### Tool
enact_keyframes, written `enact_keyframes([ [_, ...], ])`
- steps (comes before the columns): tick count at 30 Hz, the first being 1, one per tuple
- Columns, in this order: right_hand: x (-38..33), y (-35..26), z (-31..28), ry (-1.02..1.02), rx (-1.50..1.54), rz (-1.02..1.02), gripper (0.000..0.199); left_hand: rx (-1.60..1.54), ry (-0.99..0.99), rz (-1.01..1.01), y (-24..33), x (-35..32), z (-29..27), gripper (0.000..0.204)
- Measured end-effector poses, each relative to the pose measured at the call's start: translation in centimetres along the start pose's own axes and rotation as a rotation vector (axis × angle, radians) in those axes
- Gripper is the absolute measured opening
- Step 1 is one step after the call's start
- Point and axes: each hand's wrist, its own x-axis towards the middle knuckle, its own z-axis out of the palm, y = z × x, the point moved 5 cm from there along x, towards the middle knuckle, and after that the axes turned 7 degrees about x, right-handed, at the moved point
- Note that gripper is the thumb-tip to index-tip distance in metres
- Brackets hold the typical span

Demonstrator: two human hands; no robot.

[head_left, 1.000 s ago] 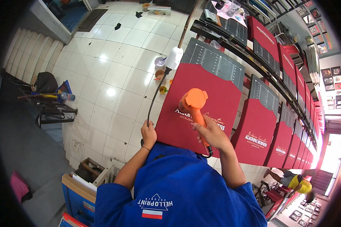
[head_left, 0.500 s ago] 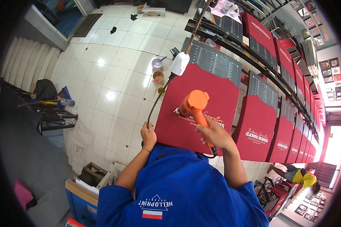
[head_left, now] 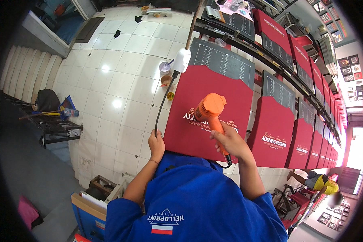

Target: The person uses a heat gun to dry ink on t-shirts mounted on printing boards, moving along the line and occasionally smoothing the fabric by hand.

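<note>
My right hand is wrapped round the handle of an orange hair dryer. The dryer is over white and gold lettering on a dark red fabric panel in front of me. That panel lies on a grey board with white markings, which shows at its far end. Off the panel's left edge, my left hand is closed round a black power cable. The cable runs up to a white socket block hanging from a brownish cord or rod. A cable also leaves the handle's lower end.
More red printed panels lie on boards in a row to the right, with a second row beyond a dark rail. Small paint tubs stand on the tiled floor at left. A person in yellow is at lower right.
The dryer has shifted slightly to the right over the lettering. The white socket block has swung a little to the left. Both hands keep their grips.
</note>
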Motion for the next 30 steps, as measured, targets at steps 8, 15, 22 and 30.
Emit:
enact_keyframes([
  [8,-0.7,0.6,-0.7,0.026,0.042,-0.006,0.033,0.183,-0.030,0.218,2.6,-2.3,-2.2,0.035],
  [15,-0.9,1.2,-1.1,0.021,0.042,-0.005,0.031,0.087,-0.222,0.264,5.8,-3.7,-2.0,0.036],
  [22,-1.7,1.4,-1.4,0.042,0.026,-0.004,0.031,0.102,-0.370,0.275,6.1,-3.3,0.0,0.029],
  [30,-2.3,1.6,-2.3,0.051,0.049,0.029,0.031,0.138,-0.426,0.362,7.0,-2.6,0.0,0.029],
])
